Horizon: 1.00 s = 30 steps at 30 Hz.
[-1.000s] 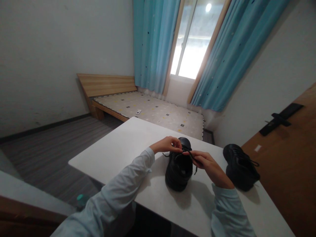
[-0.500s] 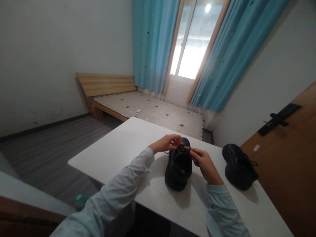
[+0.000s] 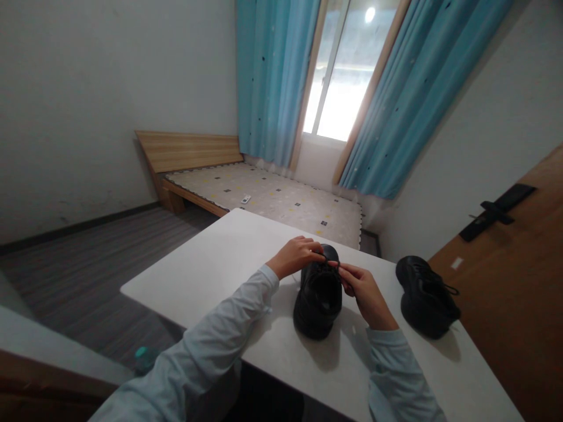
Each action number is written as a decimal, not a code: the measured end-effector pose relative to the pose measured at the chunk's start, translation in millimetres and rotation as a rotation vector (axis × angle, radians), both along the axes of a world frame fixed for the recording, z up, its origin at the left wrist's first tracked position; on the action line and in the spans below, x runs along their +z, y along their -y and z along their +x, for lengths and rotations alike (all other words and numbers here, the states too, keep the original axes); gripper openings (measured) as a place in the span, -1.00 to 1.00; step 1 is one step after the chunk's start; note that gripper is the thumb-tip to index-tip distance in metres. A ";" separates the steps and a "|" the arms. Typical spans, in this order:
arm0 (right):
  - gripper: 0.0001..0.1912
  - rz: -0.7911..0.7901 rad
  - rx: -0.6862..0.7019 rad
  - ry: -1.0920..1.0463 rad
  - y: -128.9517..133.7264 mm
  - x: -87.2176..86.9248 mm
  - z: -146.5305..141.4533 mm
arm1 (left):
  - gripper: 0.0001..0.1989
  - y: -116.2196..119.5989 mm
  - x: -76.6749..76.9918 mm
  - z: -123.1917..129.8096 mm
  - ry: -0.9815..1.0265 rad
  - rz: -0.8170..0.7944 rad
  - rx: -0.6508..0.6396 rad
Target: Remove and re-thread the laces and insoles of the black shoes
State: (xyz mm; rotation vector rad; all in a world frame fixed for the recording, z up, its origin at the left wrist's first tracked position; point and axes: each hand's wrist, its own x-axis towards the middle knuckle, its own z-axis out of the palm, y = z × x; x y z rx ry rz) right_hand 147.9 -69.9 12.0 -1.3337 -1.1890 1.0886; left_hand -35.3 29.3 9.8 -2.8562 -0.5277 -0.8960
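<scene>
Head view: black shoe (image 3: 318,302) stands on the white bench (image 3: 211,272), heel end toward the person, toe pointing away. Both hands are at the lacing area on top of the shoe. Left hand (image 3: 295,257) comes in from the shoe's left side, fingers curled and pinched on a lace (image 3: 326,261) near the tongue. Right hand (image 3: 359,287) sits at the shoe's right side, fingertips pinched on the lace too, meeting the left hand's fingertips over the throat of the shoe.

Progress, judged: lacing or tying is mid-way. The laces are gathered close over the shoe, but no finished bow can be made out; the knot area is too small and dark to tell its state.

Pose: both forearms in pale sleeves reach forward, the left elbow wide of the shoe, the right wrist bent inward toward it.

Second black shoe (image 3: 426,297) lies well apart to the right of the first, near the bench's edge, its lace loose. Beyond the shoe, a bed (image 3: 272,199) and blue curtains (image 3: 268,76).
</scene>
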 end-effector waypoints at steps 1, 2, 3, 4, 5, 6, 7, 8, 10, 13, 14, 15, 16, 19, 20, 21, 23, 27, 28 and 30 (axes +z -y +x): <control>-0.51 0.003 0.000 -0.011 0.1 0.1 -0.3 | -0.79 -0.2 -0.3 -0.1 -0.010 0.037 0.007; -0.52 0.007 -0.001 -0.020 0.1 0.1 -0.5 | -0.80 -0.3 -0.7 -0.1 -0.007 0.064 0.017; -0.53 0.013 -0.005 -0.024 0.1 -0.1 -0.7 | -0.80 -0.2 -1.3 0.2 0.007 0.079 0.031; -0.54 0.017 -0.010 -0.024 0.1 -0.3 -0.7 | -0.81 0.0 -2.1 0.8 0.027 0.081 0.046; -0.54 0.022 -0.016 -0.019 0.0 -0.5 -0.7 | -0.80 0.6 -2.9 1.7 0.049 0.072 0.060; -0.54 0.028 -0.020 -0.011 -0.1 -0.7 -0.6 | -0.80 1.3 -3.8 3.1 0.069 0.053 0.070; -0.54 0.036 -0.022 0.000 -0.1 -0.8 -0.4 | -0.79 2.2 -4.8 4.8 0.087 0.026 0.077; -0.53 0.045 -0.024 0.015 -0.2 -0.8 -0.2 | -0.78 3.2 -5.9 6.8 0.105 -0.007 0.080; -0.53 0.067 -0.025 0.060 -0.2 -0.4 0.5 | -0.77 5.1 -7.8 11.3 0.145 -0.082 0.081; -0.52 0.086 -0.028 0.154 0.0 0.5 1.5 | -0.79 6.7 -9.6 17.1 0.232 -0.209 0.079; -0.52 0.091 -0.031 0.187 0.0 0.8 1.6 | -0.80 6.9 -9.7 18.5 0.265 -0.255 0.068; -0.53 0.101 -0.036 0.219 0.1 1.0 1.7 | -0.82 7.1 -9.6 19.7 0.299 -0.303 0.052; -0.54 0.115 -0.041 0.253 0.2 1.2 1.5 | -0.84 7.3 -9.3 20.5 0.332 -0.356 0.029; -0.58 0.167 -0.052 0.353 0.5 1.0 0.8 | -0.92 8.3 -7.9 22.2 0.403 -0.548 -0.047; -0.59 0.180 -0.053 0.387 0.6 0.7 0.7 | -0.94 8.6 -7.5 22.7 0.415 -0.617 -0.069; -0.60 0.190 -0.051 0.420 0.7 0.3 0.6 | -0.95 8.8 -7.2 23.0 0.422 -0.681 -0.087; -0.62 0.214 -0.048 0.485 0.7 -0.7 0.6 | -0.95 8.9 -6.8 23.5 0.419 -0.777 -0.107; -0.69 0.278 -0.052 0.618 1.3 -2.1 -0.2 | -0.89 8.0 -6.4 22.8 0.375 -0.831 -0.085; -0.70 0.290 -0.055 0.663 1.7 -2.3 -0.8 | -0.88 7.9 -6.1 22.3 0.362 -0.825 -0.077; -0.70 0.308 -0.064 0.774 3.0 -2.9 -2.4 | -0.86 8.0 -5.2 21.0 0.339 -0.807 -0.070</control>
